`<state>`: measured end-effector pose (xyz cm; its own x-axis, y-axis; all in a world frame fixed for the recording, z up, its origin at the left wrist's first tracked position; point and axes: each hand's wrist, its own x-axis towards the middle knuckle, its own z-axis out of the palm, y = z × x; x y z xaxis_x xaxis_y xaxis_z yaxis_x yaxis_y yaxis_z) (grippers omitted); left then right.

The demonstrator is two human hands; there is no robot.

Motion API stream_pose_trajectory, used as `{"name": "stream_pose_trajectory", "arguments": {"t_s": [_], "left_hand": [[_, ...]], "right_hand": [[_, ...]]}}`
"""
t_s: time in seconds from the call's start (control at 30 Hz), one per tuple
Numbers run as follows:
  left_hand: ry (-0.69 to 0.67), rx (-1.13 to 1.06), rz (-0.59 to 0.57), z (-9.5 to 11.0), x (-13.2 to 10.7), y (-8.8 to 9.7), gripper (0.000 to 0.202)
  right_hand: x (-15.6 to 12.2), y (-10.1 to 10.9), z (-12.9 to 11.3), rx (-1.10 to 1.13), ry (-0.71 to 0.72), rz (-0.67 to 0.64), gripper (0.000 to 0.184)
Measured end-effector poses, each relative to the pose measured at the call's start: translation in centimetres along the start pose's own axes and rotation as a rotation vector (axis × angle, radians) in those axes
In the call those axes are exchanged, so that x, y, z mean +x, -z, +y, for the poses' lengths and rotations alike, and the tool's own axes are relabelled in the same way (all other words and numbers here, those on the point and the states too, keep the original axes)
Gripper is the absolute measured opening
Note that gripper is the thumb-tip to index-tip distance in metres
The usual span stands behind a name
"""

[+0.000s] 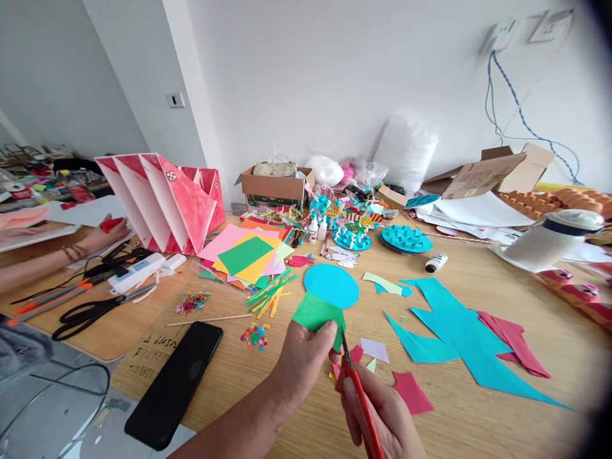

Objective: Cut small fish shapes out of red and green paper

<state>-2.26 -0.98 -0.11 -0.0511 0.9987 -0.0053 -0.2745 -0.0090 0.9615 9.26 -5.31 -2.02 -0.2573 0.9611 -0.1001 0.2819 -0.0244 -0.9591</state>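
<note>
- The left hand (306, 357) pinches one green paper (316, 312), held up just over the table (478, 421).
- The right hand (382, 414) grips one pair of red scissors (361, 398); the blades touch the green paper's edge.
- One blue circle (331, 285) lies just behind the green paper.
- One black phone (174, 382) lies to the left, and one pair of black scissors (90, 312) farther left.
- Two glue bottles (317, 229) stand near the back.
- One open box (275, 185) holds a tan bag.
- Big blue scraps (459, 338) and red scraps (511, 341) lie on the right.
- Another person's hand (108, 233) rests by a red folded paper (162, 201).
</note>
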Motion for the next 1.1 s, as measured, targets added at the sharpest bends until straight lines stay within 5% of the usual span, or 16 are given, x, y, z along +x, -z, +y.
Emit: {"name": "stream_pose_trajectory", "arguments": {"t_s": [0.37,0.6,0.87,1.1], "left_hand": [[0.006,0.013,-0.004,-0.1,-0.1,-0.2,0.016],[-0.019,0.006,-0.063,-0.6,-0.2,-0.2,0.015],[-0.026,0.033,-0.101,-0.4,-0.2,-0.2,0.019],[0.014,0.038,-0.078,-0.5,-0.2,-0.3,0.018]], "right_hand": [[-0.2,-0.2,1.2,0.042,-0.044,0.062,0.04],[-1.3,-0.9,0.8,0.204,-0.069,0.21,0.051],[-1.1,0.3,1.6,0.134,-0.091,0.017,0.049],[-1.1,0.3,1.6,0.165,-0.075,0.007,0.053]]}}
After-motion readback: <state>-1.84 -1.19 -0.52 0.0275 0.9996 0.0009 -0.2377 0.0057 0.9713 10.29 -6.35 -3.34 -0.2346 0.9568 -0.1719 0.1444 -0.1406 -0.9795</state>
